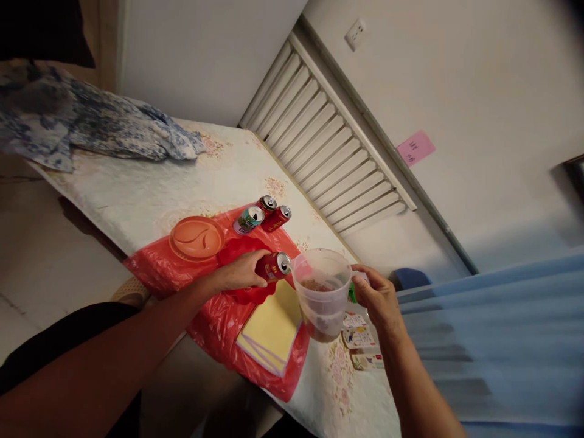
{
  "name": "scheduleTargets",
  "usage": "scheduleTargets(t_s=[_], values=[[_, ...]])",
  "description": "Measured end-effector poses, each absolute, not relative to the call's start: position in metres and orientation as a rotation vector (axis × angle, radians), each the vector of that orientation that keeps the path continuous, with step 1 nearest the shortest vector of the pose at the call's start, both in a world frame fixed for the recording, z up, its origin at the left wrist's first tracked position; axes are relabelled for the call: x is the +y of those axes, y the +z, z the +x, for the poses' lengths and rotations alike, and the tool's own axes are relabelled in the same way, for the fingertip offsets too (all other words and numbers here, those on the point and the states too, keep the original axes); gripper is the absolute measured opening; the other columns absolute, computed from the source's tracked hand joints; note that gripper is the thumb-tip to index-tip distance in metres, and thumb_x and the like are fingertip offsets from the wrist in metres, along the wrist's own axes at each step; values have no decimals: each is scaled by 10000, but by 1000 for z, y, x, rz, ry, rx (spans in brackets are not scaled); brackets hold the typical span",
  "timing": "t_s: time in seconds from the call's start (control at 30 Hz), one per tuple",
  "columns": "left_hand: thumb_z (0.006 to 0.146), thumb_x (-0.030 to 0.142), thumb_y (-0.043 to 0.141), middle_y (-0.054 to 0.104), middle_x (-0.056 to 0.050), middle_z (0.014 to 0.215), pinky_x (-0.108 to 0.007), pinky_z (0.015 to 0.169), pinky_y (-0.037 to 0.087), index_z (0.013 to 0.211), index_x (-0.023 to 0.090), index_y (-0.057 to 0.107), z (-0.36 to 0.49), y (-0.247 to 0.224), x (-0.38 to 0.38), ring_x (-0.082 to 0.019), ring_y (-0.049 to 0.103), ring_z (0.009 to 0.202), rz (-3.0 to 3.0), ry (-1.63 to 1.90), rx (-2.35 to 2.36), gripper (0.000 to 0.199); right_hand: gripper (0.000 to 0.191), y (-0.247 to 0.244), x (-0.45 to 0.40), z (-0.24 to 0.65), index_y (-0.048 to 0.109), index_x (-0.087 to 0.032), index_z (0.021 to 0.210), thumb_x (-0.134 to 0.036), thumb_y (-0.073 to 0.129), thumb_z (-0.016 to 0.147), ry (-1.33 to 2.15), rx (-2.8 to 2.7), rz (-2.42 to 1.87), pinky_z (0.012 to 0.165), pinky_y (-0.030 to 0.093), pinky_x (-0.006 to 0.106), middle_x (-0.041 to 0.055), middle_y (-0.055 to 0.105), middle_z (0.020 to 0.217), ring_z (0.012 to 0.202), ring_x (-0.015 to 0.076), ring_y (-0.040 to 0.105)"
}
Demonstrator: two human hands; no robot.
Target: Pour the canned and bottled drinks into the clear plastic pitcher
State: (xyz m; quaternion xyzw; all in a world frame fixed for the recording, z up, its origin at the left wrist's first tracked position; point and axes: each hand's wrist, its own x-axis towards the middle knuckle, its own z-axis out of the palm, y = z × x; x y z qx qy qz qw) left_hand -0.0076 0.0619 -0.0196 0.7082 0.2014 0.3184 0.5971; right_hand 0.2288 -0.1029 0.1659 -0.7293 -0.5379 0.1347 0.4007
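My left hand [244,269] is wrapped round a red can [271,267], tilted so its opened top faces the clear plastic jug. That top is right beside the rim of the jug [320,298], which has brown liquid with foam in it. The jug's handle is in my right hand [376,296], and the jug is over the right part of the table. Under the can are a red scalloped dish [249,294] and a folded yellow cloth [271,328]. Behind stand a green and white can [249,220] and two red cans [277,218], their tops opened.
A red plastic sheet [214,328] covers part of the flowered tablecloth [137,194]. An orange divided plate [197,238] lies on it. Small cartons [360,337] stand right of the jug. Blue-white fabric [123,125] lies back left; a radiator [333,140] and blue curtain [502,340] border the table.
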Motion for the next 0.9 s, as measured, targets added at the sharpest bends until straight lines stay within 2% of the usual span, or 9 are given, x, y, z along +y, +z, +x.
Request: scheduleTargets(t_s=[0.23,0.4,0.47,0.57,0.7,0.9], values=[[593,174,694,709,-51,1161,-350,856,535,1200,210,619,-10,-19,63,-286,670,1053,1629,779,468,613,390,159,-101,223,672,-182,901,-480,810,690,563,-1050,-1599,394,146,193,-131,295,446,385,44,190],[609,196,704,689,-72,1224,-392,948,516,1251,194,577,-19,-12,68,-288,652,1117,1618,832,484,654,433,158,-93,211,578,-193,700,-602,701,767,512,-1003,-1425,384,152,203,-120,273,443,383,51,190],[614,208,704,696,-65,1220,-401,970,508,1250,197,579,-24,-8,70,-291,649,1132,1598,877,501,648,449,158,-88,204,467,-208,609,-551,692,790,481,-969,-1372,380,158,205,-119,258,449,382,48,189],[621,243,714,705,-62,1204,-417,961,515,1284,193,568,-33,-3,74,-300,661,1110,1584,943,578,680,456,156,-78,195,355,-227,588,-451,705,775,498,-878,-1310,362,157,197,-134,226,440,367,41,153],[610,294,749,697,-92,1212,-438,966,512,1298,159,561,-40,-1,79,-318,655,1113,1597,1048,707,726,440,150,-65,187,319,-235,617,-389,705,762,538,-832,-1227,342,150,180,-148,230,438,352,35,121],[636,317,753,675,-79,1260,-428,1001,500,1301,175,554,-46,3,82,-312,637,1149,1539,1154,794,710,431,129,-46,175,303,-233,622,-348,703,738,567,-760,-1135,340,144,180,-147,255,456,352,34,146]])
